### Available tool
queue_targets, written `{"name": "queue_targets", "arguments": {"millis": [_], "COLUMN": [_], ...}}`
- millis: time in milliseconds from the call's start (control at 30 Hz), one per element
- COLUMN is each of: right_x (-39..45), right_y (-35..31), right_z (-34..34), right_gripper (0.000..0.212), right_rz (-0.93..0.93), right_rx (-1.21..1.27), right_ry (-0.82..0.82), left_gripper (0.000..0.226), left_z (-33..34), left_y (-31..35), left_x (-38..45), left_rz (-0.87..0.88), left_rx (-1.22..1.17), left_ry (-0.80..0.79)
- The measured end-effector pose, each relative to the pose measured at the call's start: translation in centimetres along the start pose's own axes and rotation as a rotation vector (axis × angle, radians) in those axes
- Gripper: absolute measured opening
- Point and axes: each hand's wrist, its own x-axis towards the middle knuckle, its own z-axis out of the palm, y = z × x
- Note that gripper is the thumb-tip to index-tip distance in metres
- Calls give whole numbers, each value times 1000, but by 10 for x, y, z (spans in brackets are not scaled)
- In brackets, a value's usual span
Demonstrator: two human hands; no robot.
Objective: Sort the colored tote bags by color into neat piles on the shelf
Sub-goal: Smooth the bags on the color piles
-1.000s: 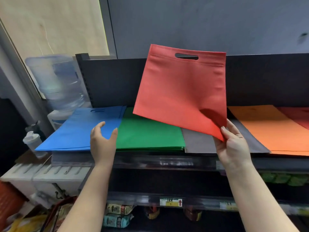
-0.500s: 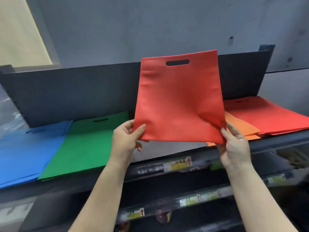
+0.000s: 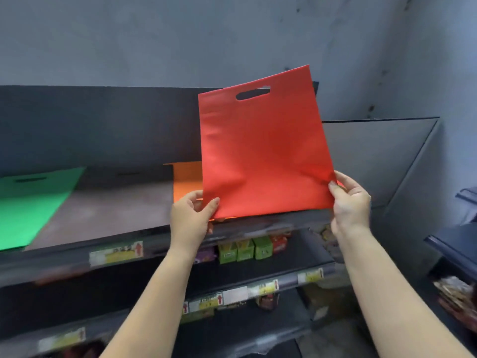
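**Red bag held over right end of shelf, ready for laying down**

Position. The red bag (image 3: pixel 265 151) is held up flat, facing the camera, right of centre in the frame, in front of the shelf (image 3: pixel 144 236) back panel. Its bottom edge hangs just above the shelf's front lip.

Grip. The left hand (image 3: pixel 192 218) pinches the lower left corner, thumb on the front face. The right hand (image 3: pixel 349 202) pinches the lower right corner, fingers closed on the fabric. Both hands are clamped on the bag.

Orientation. The handle slot is uppermost, towards the upper centre of the frame. The long axis runs bottom to top, tilted slightly, top leaning right.

Neighbouring piles. An orange bag (image 3: pixel 186 180) lies partly behind the held bag. A grey bag (image 3: pixel 113 202) lies left of it, and a green bag (image 3: pixel 33 200) at the left edge. A red pile cannot be seen; the held bag covers that spot.

Assessment. To finish well, the bag should probably be tipped backwards, slot end towards the back panel, lowered with both corners level, and squared against the orange bag's edge without overlapping it.
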Motion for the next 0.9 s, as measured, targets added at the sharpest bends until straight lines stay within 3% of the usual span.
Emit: {"name": "queue_targets", "arguments": {"millis": [367,600,733,900], "right_x": [90,152,174,193], "right_y": [10,41,54,56], "right_z": [-71,-82,-81,-85], "right_gripper": [23,19,21,27], "right_rz": [-46,-57,-55,-69], "right_rx": [-244,-579,-826,-1098], "right_ry": [-98,-177,-273,-358], "left_gripper": [19,31,44,46], "left_z": [97,140,156,181], "left_y": [6,-13,-25,-16], "left_x": [20,62,74,90], "left_rz": [125,62,35,259], "left_rx": [387,575,876,1039], "left_ry": [-80,-95,-144,-118]}}
